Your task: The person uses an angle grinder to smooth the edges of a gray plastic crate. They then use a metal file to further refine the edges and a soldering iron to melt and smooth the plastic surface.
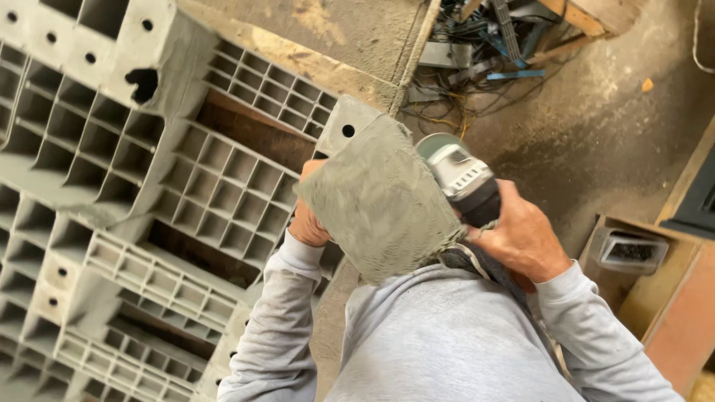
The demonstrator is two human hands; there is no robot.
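Grey ribbed plastic corner block [376, 201] sat at the edge of the grey grid-celled plastic pallet [149, 186]. Left hand [307, 216] gripped its far side, likely to steady it. Right hand [521, 238] was closed round a grey-black angle grinder [462, 179], pressed against the block's near edge. Beside it, an open wooden box [633, 253] held dark debris.

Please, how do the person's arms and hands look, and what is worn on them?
Both arms wear long light grey fabric sleeves, loose and wrinkled, with ribbed cuffs at the wrists. The left hand and the right hand are bare: no gloves, rings or watch are visible.
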